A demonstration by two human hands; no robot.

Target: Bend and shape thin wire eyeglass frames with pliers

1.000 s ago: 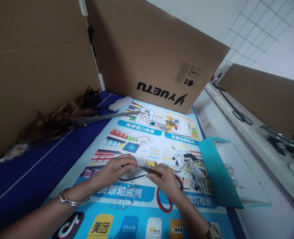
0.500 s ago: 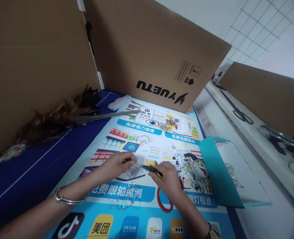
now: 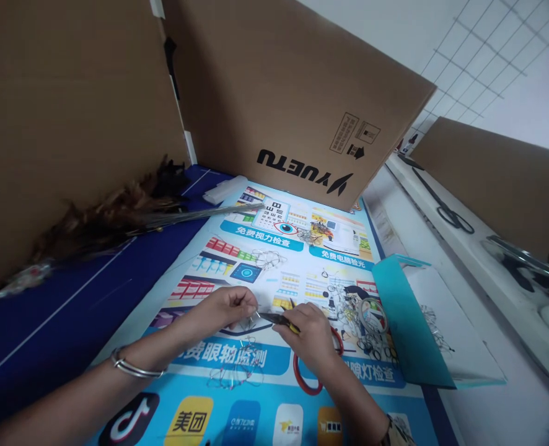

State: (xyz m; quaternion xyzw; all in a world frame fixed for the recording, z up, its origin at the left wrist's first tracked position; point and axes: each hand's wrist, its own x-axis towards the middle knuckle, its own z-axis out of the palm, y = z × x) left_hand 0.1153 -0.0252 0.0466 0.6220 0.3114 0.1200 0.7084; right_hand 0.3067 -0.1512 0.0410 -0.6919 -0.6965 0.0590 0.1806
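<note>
My left hand (image 3: 237, 306), a silver bangle (image 3: 135, 365) on its wrist, pinches a thin wire piece (image 3: 258, 314) between thumb and fingertips. My right hand (image 3: 309, 328) is closed round long-nose pliers (image 3: 289, 323) with yellow and black handles. The jaws point left and reach the wire at my left fingertips; whether they clamp it is too small to tell. Red-handled scissors (image 3: 308, 389) lie beneath my right hand, partly hidden by it. Below my left hand lies a loose bundle of thin wire with small beads (image 3: 237, 370).
Right of my hands is a heap of wire loops (image 3: 370, 341) with a round roll (image 3: 373, 314). An open teal box (image 3: 407, 328) stands beside it. Cardboard (image 3: 279, 93) walls the back and left; brown feathers (image 3: 111, 214) lie along the left. Smaller wire coils (image 3: 267, 259) lie further back.
My left hand has shifted slightly right, closer to the pliers. The plier jaws now meet the wire at my fingertips. The view has tilted a little.
</note>
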